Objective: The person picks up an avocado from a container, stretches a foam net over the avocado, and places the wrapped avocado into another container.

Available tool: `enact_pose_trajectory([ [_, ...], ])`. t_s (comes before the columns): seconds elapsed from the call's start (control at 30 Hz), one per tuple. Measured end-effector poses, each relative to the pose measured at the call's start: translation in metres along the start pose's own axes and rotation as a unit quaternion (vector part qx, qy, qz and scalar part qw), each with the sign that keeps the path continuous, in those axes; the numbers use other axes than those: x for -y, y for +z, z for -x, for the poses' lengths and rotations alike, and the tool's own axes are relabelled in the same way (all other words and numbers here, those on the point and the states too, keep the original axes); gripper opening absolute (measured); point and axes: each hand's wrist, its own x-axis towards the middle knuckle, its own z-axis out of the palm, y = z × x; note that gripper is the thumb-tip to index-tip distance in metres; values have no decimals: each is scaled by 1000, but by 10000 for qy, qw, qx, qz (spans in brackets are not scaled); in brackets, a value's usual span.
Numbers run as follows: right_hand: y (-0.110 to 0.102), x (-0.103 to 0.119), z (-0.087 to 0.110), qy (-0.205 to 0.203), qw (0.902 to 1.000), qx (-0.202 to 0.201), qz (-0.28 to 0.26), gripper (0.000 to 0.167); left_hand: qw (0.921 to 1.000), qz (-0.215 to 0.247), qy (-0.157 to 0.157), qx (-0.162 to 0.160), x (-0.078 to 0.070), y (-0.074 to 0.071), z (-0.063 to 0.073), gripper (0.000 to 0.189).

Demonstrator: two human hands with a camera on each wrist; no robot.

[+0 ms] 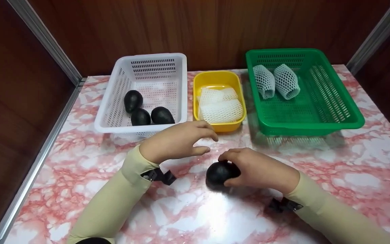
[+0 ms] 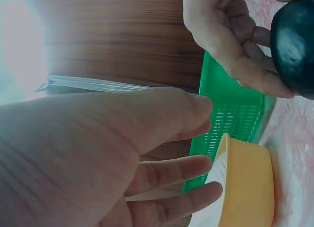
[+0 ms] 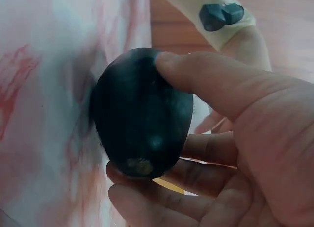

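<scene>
A dark avocado [image 1: 217, 174] stands low over the table in front of me, and my right hand [image 1: 254, 169] holds it between thumb and fingers. In the right wrist view the avocado [image 3: 140, 107] shows its stem scar, with the thumb on one side and fingers curled round the other. My left hand [image 1: 181, 139] hovers in front of the yellow tub [image 1: 229, 128], its fingers spread and slightly bent with nothing between them. White foam net sleeves [image 1: 222, 110] lie in the tub.
At the left is a white basket [image 1: 113, 129] with several avocados [image 1: 162, 116]. A green basket [image 1: 311, 125] at the right holds two net-wrapped pieces [image 1: 287, 83]. Wooden panels [image 1: 215, 30] close off the back and sides of the marbled table [image 1: 90, 179].
</scene>
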Motion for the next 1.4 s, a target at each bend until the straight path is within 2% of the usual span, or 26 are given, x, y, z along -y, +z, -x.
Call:
enact_pose_trajectory([
  [0.23,-4,-1,0,155,9999,0,51,52,9999,-25,-66,88,-1,1,-3,35],
  [0.4,-5,-1,2,276,9996,28,11,53,9998,83,-94,137,-1,1,-10,38],
  [0.53,-4,-2,4,198,9998,-21,-22,52,9999,133,-64,26,-1,-7,-24,39],
  [0.63,-3,-3,6,73,9999,-88,-27,50,9998,159,-135,-42,-3,-18,-40,40],
  [0.8,-4,-2,6,57,9999,-103,22,50,9982,79,-590,-98,2,-45,-72,44],
  [0.93,-6,0,4,198,9998,25,31,52,9947,-175,-1006,-152,14,-65,-97,46],
  [1.03,-6,-1,4,271,9996,62,55,53,9903,-145,-1377,-80,24,-74,-114,48],
  [1.13,-6,-2,5,191,9997,-54,167,53,9849,7,-1729,127,35,-77,-127,48],
  [1.2,-5,-3,6,119,9995,-167,242,52,9824,44,-1847,282,43,-75,-134,47],
  [1.4,-5,-6,6,73,9991,-295,299,49,9713,-53,-2226,840,75,-60,-152,56],
])
